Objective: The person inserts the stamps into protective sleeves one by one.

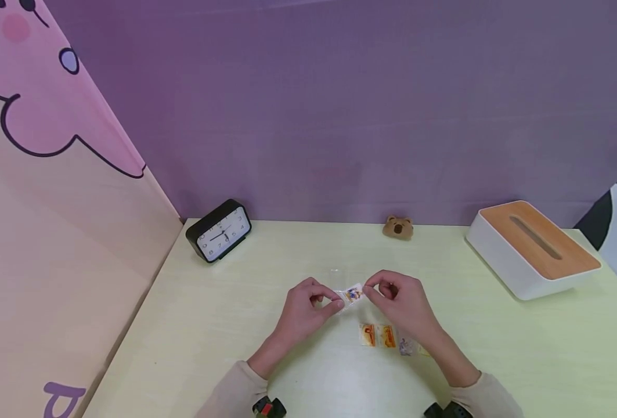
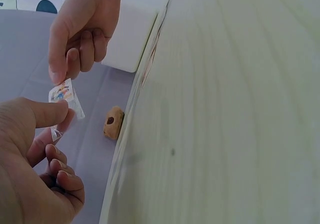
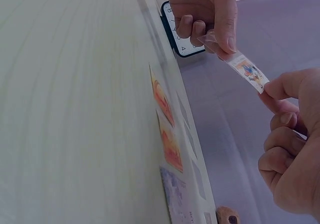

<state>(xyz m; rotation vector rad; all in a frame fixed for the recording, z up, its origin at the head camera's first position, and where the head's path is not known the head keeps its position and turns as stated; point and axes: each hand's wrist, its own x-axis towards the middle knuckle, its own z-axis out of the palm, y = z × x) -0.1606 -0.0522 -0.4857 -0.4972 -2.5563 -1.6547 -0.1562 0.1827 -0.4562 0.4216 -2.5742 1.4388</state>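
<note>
Between both hands, over the table, is a small stamp (image 1: 353, 294) with a colourful picture, partly inside a clear plastic sleeve (image 3: 209, 37). My left hand (image 1: 308, 310) pinches the sleeve end between thumb and forefinger. At the other end, my right hand (image 1: 404, 305) pinches the stamp's white edge with thumb and forefinger; its other fingers are curled in. Nearer me on the table lies a row of stamps: two orange ones (image 1: 367, 335) (image 1: 387, 336), a greyish-purple one (image 1: 406, 345), and a yellowish one partly hidden by my right wrist.
Several clear pieces (image 3: 192, 145) lie on the table beyond the row. A black alarm clock (image 1: 219, 232) stands back left, a brown bear-head figure (image 1: 398, 228) at the back edge. At right is a white tissue box (image 1: 512, 273) with a wooden lid. A purple backdrop (image 1: 339, 116) hangs behind.
</note>
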